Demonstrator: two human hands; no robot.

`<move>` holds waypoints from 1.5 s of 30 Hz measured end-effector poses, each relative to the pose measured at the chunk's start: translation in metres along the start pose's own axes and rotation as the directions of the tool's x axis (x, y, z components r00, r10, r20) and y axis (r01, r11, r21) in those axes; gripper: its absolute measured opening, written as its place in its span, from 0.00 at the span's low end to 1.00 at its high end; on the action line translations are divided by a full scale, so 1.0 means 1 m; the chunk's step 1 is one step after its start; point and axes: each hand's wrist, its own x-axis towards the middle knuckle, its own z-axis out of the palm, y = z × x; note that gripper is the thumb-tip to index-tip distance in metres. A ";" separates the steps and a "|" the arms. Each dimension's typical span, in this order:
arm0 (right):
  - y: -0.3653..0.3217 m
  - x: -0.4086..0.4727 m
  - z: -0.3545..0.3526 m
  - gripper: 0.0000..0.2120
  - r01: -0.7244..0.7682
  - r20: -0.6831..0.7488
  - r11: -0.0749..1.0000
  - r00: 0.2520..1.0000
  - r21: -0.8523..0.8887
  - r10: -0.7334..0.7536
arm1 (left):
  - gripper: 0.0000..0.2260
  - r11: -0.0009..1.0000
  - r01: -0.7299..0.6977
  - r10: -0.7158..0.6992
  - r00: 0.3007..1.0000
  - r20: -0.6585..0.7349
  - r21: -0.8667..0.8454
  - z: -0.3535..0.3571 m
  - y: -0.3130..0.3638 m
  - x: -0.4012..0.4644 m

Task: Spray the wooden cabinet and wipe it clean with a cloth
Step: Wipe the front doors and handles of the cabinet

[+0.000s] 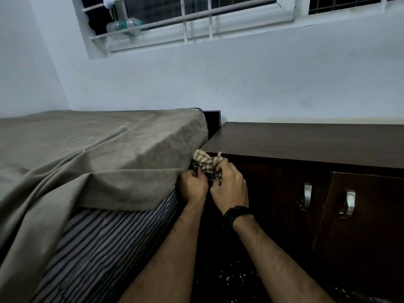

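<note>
A dark brown wooden cabinet (306, 141) stands against the wall on the right, with two doors and metal handles (306, 196). A bunched checked cloth (206, 162) is held in front of the cabinet's upper left corner. My left hand (192, 186) grips the cloth's left side and my right hand (229, 186) grips its right side, both with fingers closed. A dark band circles my right wrist. No spray bottle is in view.
A bed (87, 154) with a beige cover and striped mattress fills the left, touching the cabinet's side. A barred window (196, 20) sits high on the pale wall, with a plastic bottle (124, 26) lying on its ledge. Dark speckled floor (229, 278) lies below.
</note>
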 end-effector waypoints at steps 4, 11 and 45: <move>0.012 -0.021 0.007 0.12 -0.074 0.046 0.997 0.996 -0.027 0.075 | 0.16 0.997 0.070 -0.073 0.995 0.071 0.045 0.011 -0.022 -0.003; 0.036 -0.053 0.012 0.14 -0.165 0.114 0.984 0.978 -0.065 0.172 | 0.15 0.976 0.204 -0.216 0.957 0.196 0.079 0.024 -0.041 -0.017; 0.094 -0.096 0.012 0.18 -0.154 -0.154 0.985 0.974 0.078 0.164 | 0.23 0.897 0.276 -0.181 0.942 0.282 -0.346 0.064 -0.080 -0.062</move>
